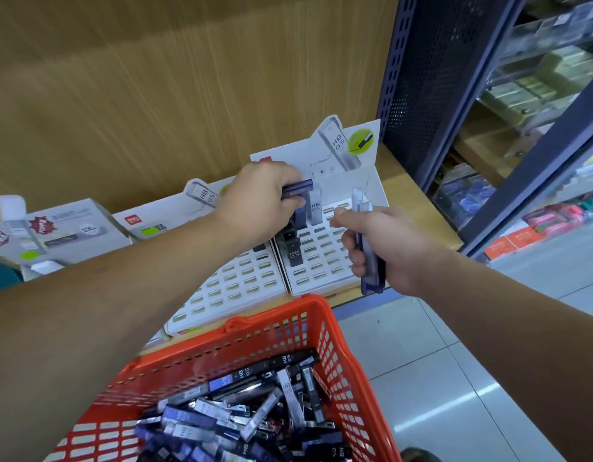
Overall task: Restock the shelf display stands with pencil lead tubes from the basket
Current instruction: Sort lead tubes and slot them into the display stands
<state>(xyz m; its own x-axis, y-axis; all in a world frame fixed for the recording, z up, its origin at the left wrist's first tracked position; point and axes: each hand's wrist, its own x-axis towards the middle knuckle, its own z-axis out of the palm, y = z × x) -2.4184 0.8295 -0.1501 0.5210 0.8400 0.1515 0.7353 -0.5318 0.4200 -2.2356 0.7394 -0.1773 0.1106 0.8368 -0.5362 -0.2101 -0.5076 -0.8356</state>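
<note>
Two white slotted display stands sit side by side on the wooden shelf, the right stand (325,258) and the left stand (235,288). A few lead tubes stand upright in the right stand's back rows, one black tube (294,251) further forward. My left hand (261,198) hovers over that stand's back left corner and pinches a dark blue tube (298,188) held crosswise. My right hand (385,248) grips a bundle of blue and clear tubes (368,248) over the stand's right edge. The red basket (338,341) below holds several loose tubes (248,411).
More boxed lead displays (58,228) line the shelf at left. A wooden back panel rises behind. A dark perforated shelf upright (421,78) stands to the right, with stocked shelves beyond. Tiled floor (455,361) lies at lower right.
</note>
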